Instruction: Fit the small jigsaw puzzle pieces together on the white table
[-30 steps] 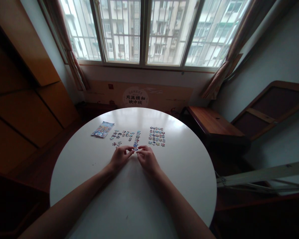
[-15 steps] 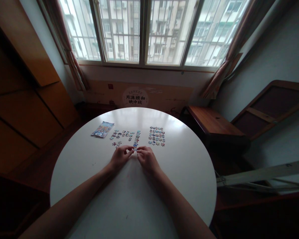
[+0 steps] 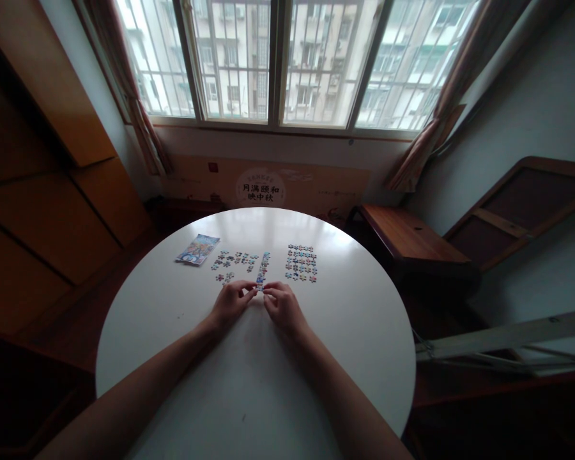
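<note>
Between my fingertips lies a small puzzle piece (image 3: 259, 289), at the near end of a narrow joined strip of puzzle pieces (image 3: 264, 265). My left hand (image 3: 232, 299) pinches it from the left, thumb and index finger close together. From the other side my right hand (image 3: 282, 303) pinches it in the same way. Loose puzzle pieces (image 3: 225, 259) are scattered left of the strip, some close beyond my left hand. To the right, more pieces (image 3: 301, 262) are laid out in neat rows. The fingers partly cover the piece.
A colourful picture sheet (image 3: 198, 249) lies at the far left of the round white table (image 3: 172, 358). Beyond the table's right edge stands a low wooden bench (image 3: 412, 233). A barred window (image 3: 311, 64) and a printed banner (image 3: 316, 182) are opposite me.
Both hands stay almost still at the near end of the strip, still pinching the piece. The view has shifted very slightly.
</note>
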`<state>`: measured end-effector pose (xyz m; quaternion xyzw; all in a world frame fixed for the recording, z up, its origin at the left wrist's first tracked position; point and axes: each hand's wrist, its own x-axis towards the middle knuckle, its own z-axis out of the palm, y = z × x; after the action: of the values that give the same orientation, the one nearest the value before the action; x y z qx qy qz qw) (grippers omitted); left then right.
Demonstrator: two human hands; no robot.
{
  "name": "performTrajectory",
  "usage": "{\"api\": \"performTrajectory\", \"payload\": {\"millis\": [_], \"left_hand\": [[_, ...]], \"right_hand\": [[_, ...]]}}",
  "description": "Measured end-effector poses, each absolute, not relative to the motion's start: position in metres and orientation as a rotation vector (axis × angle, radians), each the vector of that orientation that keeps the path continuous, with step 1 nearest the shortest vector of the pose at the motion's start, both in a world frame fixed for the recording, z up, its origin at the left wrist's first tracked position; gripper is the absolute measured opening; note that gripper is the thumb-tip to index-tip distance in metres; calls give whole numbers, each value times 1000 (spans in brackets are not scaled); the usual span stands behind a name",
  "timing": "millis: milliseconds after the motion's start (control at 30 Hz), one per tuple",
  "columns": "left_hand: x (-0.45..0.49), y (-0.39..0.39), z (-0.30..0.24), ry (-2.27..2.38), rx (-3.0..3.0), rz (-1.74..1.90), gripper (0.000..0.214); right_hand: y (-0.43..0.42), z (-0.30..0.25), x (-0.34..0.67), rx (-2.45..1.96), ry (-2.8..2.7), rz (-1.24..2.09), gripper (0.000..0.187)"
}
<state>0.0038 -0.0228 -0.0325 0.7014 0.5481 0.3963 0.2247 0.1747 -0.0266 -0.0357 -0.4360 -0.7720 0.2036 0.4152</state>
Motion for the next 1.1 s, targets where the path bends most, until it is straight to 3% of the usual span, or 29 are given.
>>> {"api": "performTrajectory", "payload": {"millis": [1100], "left_hand": [[3,-24,-25,1395,1745,1080,32]], "right_hand": [[-31,-30,176,-1103,-2056,491,30]]}}
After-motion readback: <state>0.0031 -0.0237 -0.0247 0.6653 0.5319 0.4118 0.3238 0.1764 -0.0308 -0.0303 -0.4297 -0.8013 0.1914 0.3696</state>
